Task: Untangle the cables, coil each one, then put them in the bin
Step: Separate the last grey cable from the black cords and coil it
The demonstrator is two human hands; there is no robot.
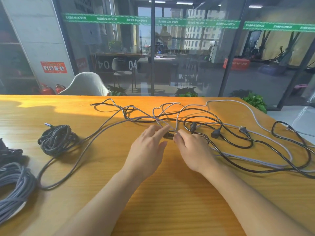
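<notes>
Two finished coils left of left hand (147, 150); both hands, right hand (190, 149) included, pinching braided grey cable (102, 128) amid tangled black power cords (230, 142); bin unseen.

I am looking into an office or studio space. A long wooden table (170, 193) stands before a glass partition (196, 57) banded with a green strip (136, 20) printed "MAXIMUM". Through the glass I see desks, chairs and the number "04" (132, 65). On the left wall hangs a red safety notice (53, 67), with fire extinguishers (51, 89) below it. Potted plants (186, 92) line the glass.
</notes>
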